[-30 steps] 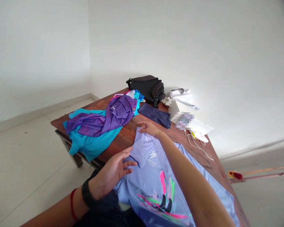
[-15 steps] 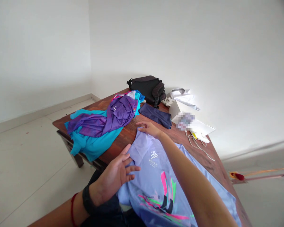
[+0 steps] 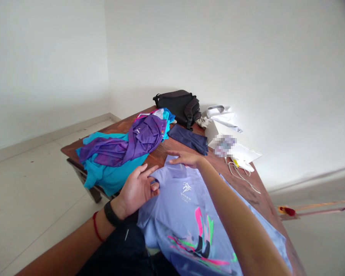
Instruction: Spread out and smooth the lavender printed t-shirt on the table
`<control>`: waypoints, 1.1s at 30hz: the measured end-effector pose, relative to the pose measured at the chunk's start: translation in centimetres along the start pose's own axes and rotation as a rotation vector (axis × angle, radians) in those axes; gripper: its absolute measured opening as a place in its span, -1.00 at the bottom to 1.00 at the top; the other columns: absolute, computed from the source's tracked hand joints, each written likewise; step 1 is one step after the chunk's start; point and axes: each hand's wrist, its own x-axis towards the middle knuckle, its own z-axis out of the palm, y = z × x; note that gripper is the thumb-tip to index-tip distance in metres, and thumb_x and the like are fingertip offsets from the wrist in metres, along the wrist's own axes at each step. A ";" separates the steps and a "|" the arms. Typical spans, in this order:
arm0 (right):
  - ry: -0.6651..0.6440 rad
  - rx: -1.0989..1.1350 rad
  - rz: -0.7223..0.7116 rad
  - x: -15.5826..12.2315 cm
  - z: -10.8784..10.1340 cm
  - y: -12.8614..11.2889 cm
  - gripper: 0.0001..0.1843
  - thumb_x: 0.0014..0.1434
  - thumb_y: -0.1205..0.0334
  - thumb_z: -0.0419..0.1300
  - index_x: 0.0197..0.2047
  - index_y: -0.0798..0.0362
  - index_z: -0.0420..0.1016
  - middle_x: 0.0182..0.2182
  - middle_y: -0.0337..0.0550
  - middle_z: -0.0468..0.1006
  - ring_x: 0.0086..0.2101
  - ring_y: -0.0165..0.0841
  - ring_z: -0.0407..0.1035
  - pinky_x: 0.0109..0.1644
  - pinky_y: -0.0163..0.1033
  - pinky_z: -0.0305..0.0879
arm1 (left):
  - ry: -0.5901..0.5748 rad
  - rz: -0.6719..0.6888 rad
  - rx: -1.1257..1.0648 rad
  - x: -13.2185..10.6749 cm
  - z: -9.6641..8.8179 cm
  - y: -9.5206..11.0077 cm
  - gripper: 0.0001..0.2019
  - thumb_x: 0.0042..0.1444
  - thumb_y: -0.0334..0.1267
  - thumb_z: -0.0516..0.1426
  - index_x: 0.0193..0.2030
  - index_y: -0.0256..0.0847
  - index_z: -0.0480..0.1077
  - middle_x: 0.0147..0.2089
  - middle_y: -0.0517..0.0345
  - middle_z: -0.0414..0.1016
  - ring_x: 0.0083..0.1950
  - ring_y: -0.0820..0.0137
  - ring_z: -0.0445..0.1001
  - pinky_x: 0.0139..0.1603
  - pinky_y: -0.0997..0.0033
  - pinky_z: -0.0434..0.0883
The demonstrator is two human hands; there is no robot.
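Note:
A light purple T-shirt [image 3: 186, 214] with a white logo and a pink, green and black print lies on the table in front of me, hanging over the near edge. My left hand [image 3: 138, 189] is by its left shoulder, index finger stretched toward the fabric, thumb apart and the other fingers loosely bent. At the shirt's far end, by the collar, my right hand [image 3: 186, 158] rests with its thumb and fingers apart on a turned-over flap of cloth. My right forearm covers part of the shirt.
On the wooden table [image 3: 158, 153] are a heap of purple [image 3: 146, 132] and turquoise clothes [image 3: 123, 176], folded dark navy cloth [image 3: 188, 138], a black backpack [image 3: 176, 105], a white box [image 3: 214, 132] and a white cable [image 3: 241, 176]. White walls stand behind.
My left hand has shifted up and left, its lower fingers now more bent. My right hand has moved slightly right and down, and the flap near the collar lies differently, smaller than before.

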 end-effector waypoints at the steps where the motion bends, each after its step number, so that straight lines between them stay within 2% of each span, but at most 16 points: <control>1: -0.002 0.046 0.002 0.0 0.0 -0.1 -0.15 0.01 -0.01 0.47 0.34 -0.18 0.32 0.39 -0.14 0.22 0.26 -0.10 0.25 0.19 -0.10 0.38 | -0.016 -0.016 -0.001 0.0 -0.1 0.5 -0.47 0.36 -0.04 -0.04 0.36 -0.29 0.15 -0.37 0.20 0.30 -0.47 0.38 0.37 -0.35 0.30 0.47; 5: 0.054 0.269 0.082 0.1 0.2 -1.1 -0.32 0.10 0.13 0.41 0.28 -0.06 0.38 0.12 -0.05 0.55 -0.05 -0.24 0.53 0.02 -0.14 0.49 | -0.043 -0.055 0.018 0.2 -0.2 2.4 -0.47 0.37 0.00 -0.07 0.38 -0.19 0.07 -0.40 0.22 0.28 -0.48 0.35 0.39 -0.34 0.26 0.47; 7: 0.105 0.375 0.097 0.2 0.4 -1.6 -0.45 0.17 0.20 0.36 0.22 0.01 0.44 -0.02 -0.04 0.63 -0.20 -0.31 0.56 -0.08 -0.18 0.52 | -0.071 -0.061 0.041 0.3 -0.3 3.3 -0.49 0.37 0.02 -0.08 0.37 -0.11 0.06 -0.42 0.24 0.27 -0.48 0.34 0.39 -0.33 0.25 0.47; 10: 0.149 0.496 0.066 0.3 0.6 -2.0 -0.61 0.22 0.26 0.30 0.12 0.09 0.50 -0.08 -0.02 0.65 -0.28 -0.36 0.55 -0.14 -0.24 0.51 | -0.119 -0.079 0.094 0.3 -0.2 4.4 -0.52 0.36 0.07 -0.06 0.33 -0.03 0.10 -0.39 0.21 0.34 -0.47 0.33 0.41 -0.35 0.26 0.46; 12: 0.143 0.533 0.059 0.2 0.8 -2.0 -0.65 0.24 0.22 0.29 0.09 0.11 0.51 -0.11 -0.02 0.65 -0.29 -0.35 0.54 -0.19 -0.25 0.50 | -0.153 -0.105 0.125 0.2 0.0 4.8 -0.52 0.34 0.08 -0.03 0.29 -0.08 0.15 -0.27 0.10 0.45 -0.46 0.35 0.41 -0.35 0.27 0.45; 14: 0.114 0.537 0.081 -0.1 1.0 -2.0 -0.63 0.27 0.10 0.27 0.09 0.08 0.50 -0.15 -0.04 0.65 -0.33 -0.35 0.52 -0.27 -0.26 0.48 | -0.189 -0.133 0.151 0.1 0.3 4.9 -0.49 0.34 0.08 -0.02 0.28 -0.20 0.21 -0.03 -0.12 0.51 -0.43 0.38 0.41 -0.33 0.29 0.44; 16: 0.077 0.502 0.104 -0.7 1.1 -1.8 -0.57 0.26 -0.02 0.25 0.11 0.03 0.49 -0.19 -0.08 0.64 -0.38 -0.37 0.49 -0.34 -0.29 0.44 | -0.211 -0.143 0.185 -0.1 0.7 4.8 -0.44 0.34 0.07 -0.03 0.29 -0.31 0.22 0.23 -0.31 0.39 -0.40 0.41 0.40 -0.29 0.29 0.44; 18: 0.059 0.427 0.087 -1.5 1.2 -1.7 -0.50 0.21 -0.03 0.31 0.15 -0.04 0.46 -0.16 -0.12 0.62 -0.37 -0.39 0.47 -0.35 -0.31 0.41 | -0.213 -0.126 0.235 -0.2 1.0 4.6 -0.42 0.34 0.05 -0.03 0.32 -0.35 0.22 0.35 -0.37 0.26 -0.38 0.41 0.41 -0.27 0.28 0.43; 21: 0.101 0.292 0.006 -2.9 1.6 -1.6 -0.38 0.08 0.10 0.42 0.21 -0.13 0.42 -0.01 -0.15 0.58 -0.32 -0.42 0.43 -0.36 -0.37 0.34 | -0.205 -0.088 0.350 -0.4 1.4 4.1 -0.43 0.34 0.01 -0.02 0.32 -0.35 0.28 0.39 -0.34 0.23 -0.34 0.38 0.46 -0.24 0.29 0.41; 23: 0.181 0.260 -0.039 -3.9 1.9 -1.6 -0.39 0.07 0.14 0.40 0.21 -0.11 0.43 0.00 -0.13 0.58 -0.32 -0.43 0.41 -0.38 -0.39 0.29 | -0.215 -0.063 0.438 -0.8 1.7 3.5 -0.45 0.34 0.00 -0.03 0.29 -0.36 0.34 0.36 -0.31 0.28 -0.29 0.33 0.50 -0.21 0.30 0.40; 28: 0.362 0.451 -0.119 -7.3 3.1 -0.8 -0.50 0.06 0.17 0.35 0.10 0.00 0.49 -0.14 -0.08 0.62 -0.34 -0.37 0.44 -0.31 -0.30 0.36 | -0.287 0.023 0.656 -2.7 3.2 0.5 -0.52 0.33 -0.03 0.01 0.22 -0.26 0.45 0.23 -0.21 0.46 -0.24 0.31 0.53 -0.14 0.32 0.40; 31: 0.397 0.471 -0.090 -9.7 4.2 0.9 -0.53 0.05 0.11 0.35 0.04 -0.01 0.50 -0.25 -0.15 0.60 -0.36 -0.34 0.45 -0.28 -0.25 0.38 | -0.269 -0.003 0.779 -3.9 3.4 -1.9 -0.57 0.28 -0.03 0.09 0.14 -0.24 0.51 0.12 -0.19 0.55 -0.28 0.31 0.55 -0.27 0.38 0.40; 33: 0.429 0.377 -0.069 -11.1 5.1 2.6 -0.56 0.06 0.03 0.34 0.00 -0.02 0.53 -0.34 -0.20 0.57 -0.40 -0.35 0.42 -0.33 -0.27 0.33 | -0.223 -0.060 0.831 -4.5 2.8 -3.3 -0.57 0.28 0.00 0.10 0.10 -0.24 0.52 0.04 -0.19 0.60 -0.38 0.35 0.54 -0.41 0.45 0.35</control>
